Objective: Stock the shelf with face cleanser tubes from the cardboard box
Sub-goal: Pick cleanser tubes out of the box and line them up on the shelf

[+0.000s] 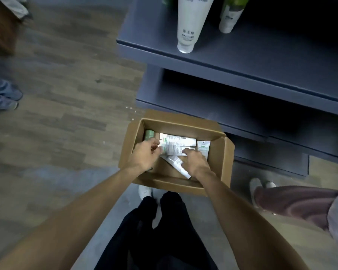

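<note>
From the head camera I look down into the open cardboard box [219,152] on the floor, the landmark for everything here. Both my hands are inside it. My left hand [144,154], at the box's left side, has its fingers curled at the end of a white cleanser tube [176,146] lying across the middle of the box; blur keeps me from telling whether they actually pinch it. My right hand [196,162], toward the box's right side, has curled fingertips on the same tube, and I cannot tell if they are clamped. A second white tube [177,164] lies slanted between my hands, a green-capped tube [149,135] sits in the box's far-left corner. Beyond the box stands the dark shelf [242,55], carrying an upright white tube [189,24].
</note>
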